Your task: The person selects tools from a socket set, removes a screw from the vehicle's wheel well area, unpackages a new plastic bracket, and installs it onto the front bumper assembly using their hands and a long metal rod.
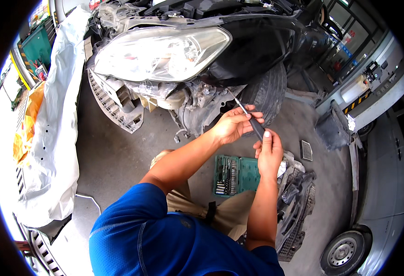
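Both my hands are on a long tool with a thin metal shaft and dark handle (pixel 256 126), likely a screwdriver. My left hand (pixel 234 123) is closed around the junction of shaft and handle, some fingers raised; my right hand (pixel 268 152) grips the handle's lower end. The tool slants up toward the exposed area under a large clear headlight (pixel 160 53) on a black car (pixel 250 46) with its bumper off. I cannot tell whether its tip touches anything. The tire (pixel 271 94) is just beyond my hands.
An open green socket case (pixel 225 175) lies below my arms beside removed parts (pixel 296 204). White sheeting (pixel 52 133) covers something on the left. A grey bin (pixel 330 126), a lift post (pixel 374 103) and another car (pixel 386 184) stand at the right.
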The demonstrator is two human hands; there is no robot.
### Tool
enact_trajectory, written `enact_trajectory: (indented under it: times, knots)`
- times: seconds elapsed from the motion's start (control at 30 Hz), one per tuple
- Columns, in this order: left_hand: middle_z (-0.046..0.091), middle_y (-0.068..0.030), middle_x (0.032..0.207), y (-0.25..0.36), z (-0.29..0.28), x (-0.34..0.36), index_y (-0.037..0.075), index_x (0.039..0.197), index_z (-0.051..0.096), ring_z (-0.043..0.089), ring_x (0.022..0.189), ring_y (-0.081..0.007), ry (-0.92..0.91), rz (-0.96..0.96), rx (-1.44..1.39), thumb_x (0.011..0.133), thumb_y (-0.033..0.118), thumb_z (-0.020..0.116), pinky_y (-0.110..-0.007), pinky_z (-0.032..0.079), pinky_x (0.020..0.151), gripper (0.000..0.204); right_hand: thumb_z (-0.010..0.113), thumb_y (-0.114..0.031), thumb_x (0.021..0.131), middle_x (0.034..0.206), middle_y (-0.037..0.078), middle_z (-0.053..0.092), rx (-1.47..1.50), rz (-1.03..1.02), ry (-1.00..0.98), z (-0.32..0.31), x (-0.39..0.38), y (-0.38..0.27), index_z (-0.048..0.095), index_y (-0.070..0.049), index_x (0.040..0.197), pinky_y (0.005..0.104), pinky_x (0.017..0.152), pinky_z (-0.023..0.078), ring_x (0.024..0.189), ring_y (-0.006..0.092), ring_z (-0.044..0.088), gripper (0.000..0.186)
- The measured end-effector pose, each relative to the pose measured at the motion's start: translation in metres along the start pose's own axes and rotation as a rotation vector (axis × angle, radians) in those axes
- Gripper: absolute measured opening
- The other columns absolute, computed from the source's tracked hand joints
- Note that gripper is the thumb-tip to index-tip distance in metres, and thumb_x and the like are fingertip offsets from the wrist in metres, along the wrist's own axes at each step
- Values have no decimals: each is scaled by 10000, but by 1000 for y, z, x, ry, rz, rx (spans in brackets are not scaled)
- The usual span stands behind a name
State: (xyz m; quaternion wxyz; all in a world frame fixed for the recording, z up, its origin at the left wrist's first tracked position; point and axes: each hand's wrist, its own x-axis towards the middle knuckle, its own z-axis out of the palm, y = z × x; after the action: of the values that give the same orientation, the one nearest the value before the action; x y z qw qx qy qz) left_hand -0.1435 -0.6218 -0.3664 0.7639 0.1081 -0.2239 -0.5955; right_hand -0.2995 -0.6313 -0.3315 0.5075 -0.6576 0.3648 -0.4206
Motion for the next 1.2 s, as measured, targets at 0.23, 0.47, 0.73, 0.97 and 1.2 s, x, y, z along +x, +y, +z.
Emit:
enact_trajectory:
  times: [0.23, 0.47, 0.73, 0.97, 1.2]
  knots:
    - [625, -115, 905, -5, 5, -4, 25, 1055, 493, 656, 770, -198, 129, -14, 355, 936, 296, 548, -333, 567, 694, 302, 631, -55, 834, 1199, 114, 494, -431, -691, 39, 13, 1, 7, 635, -70, 1049, 335, 840, 472, 1067, 280, 527, 216]
    - [627, -132, 983, -27, -14, 1, 17, 1142, 453, 639, 906, -280, 46, -40, -33, 883, 86, 544, -388, 512, 810, 283, 496, -288, 956, 792, 81, 608, -248, -26, 46, -2, -10, 14, 569, -12, 1114, 229, 515, 410, 579, 94, 511, 326]
    - [576, -75, 780, -8, -16, 8, 55, 942, 500, 635, 651, -206, 296, 70, 204, 926, 219, 544, -317, 545, 556, 170, 608, -56, 856, 1126, 132, 552, -180, -294, -109, 21, -2, 47, 472, -6, 1272, 287, 685, 493, 887, 167, 564, 440]
    - [580, -90, 853, 19, -36, 25, 40, 1099, 458, 639, 715, -221, 431, 215, 223, 966, 402, 433, -345, 534, 617, 387, 571, -140, 915, 958, 87, 611, 129, 59, -254, 27, 1, 52, 498, -9, 1236, 198, 552, 406, 666, 77, 520, 354]
    - [630, -88, 773, 33, -46, 30, 30, 930, 559, 642, 651, -219, 459, 189, 261, 969, 232, 447, -341, 535, 619, 234, 562, -123, 917, 980, 108, 595, 348, 108, -275, 30, -9, 60, 467, -13, 1264, 211, 550, 396, 644, 83, 489, 376]
